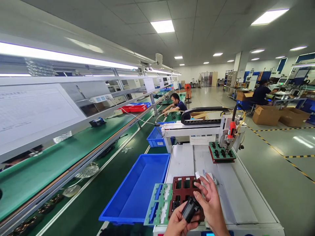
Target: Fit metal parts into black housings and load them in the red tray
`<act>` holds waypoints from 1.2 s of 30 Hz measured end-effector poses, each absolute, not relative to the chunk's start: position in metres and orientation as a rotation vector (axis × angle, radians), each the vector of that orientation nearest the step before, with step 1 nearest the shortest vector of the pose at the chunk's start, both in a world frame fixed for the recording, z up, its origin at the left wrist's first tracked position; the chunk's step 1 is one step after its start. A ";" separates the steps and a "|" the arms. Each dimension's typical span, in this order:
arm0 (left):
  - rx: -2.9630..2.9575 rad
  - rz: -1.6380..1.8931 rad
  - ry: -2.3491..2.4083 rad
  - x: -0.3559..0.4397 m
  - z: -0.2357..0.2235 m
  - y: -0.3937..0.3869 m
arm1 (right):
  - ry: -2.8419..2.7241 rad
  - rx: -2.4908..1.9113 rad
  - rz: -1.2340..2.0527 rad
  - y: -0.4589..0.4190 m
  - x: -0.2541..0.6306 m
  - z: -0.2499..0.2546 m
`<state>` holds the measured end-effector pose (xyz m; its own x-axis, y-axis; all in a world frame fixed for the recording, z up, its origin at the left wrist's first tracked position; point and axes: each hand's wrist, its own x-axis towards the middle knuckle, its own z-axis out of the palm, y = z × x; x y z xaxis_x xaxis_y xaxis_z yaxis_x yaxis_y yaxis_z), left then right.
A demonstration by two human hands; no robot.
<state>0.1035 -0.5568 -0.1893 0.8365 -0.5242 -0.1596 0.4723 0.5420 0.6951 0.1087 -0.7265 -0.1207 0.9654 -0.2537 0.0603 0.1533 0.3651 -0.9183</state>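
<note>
A black ribbed plastic housing (190, 209) sits in my left hand (179, 220), whose fingers and thumb close around it. My right hand (209, 203) is just beside it, fingers spread, the thumb close to the housing's upper end; whether they touch is unclear. By its index fingertip is a small white square piece (197, 174), perhaps a label; I cannot tell if it touches the finger. Below the hands lies a dark red fixture plate (177, 183) with rectangular openings and a small black part in one. A light green cut-out plate (153, 203) adjoins it on the left.
A blue bin (115, 216) stands left of the machine bed (238, 193). Farther back, a gantry with a red screwdriver (231, 129) is over a green fixture (221, 158) holding black parts. A green conveyor (73, 157) runs along the left. A co-worker (180, 104) sits beyond the gantry.
</note>
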 end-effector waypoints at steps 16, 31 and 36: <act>1.022 -0.167 -0.155 0.104 -0.151 -0.559 | 0.159 -1.186 -0.255 -0.717 0.071 -0.109; 1.079 -0.195 -0.120 0.101 -0.121 -0.561 | 0.142 -1.462 -0.194 -0.705 0.074 -0.104; 1.069 -0.197 -0.108 0.101 -0.121 -0.561 | 0.144 -1.509 -0.240 -0.702 0.075 -0.107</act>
<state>0.1011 -0.5614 -0.1209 0.9771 -0.2126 -0.0077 0.1083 0.4659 0.8782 0.0748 -0.7020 -0.1073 0.9679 -0.2452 0.0547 0.0677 0.0446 -0.9967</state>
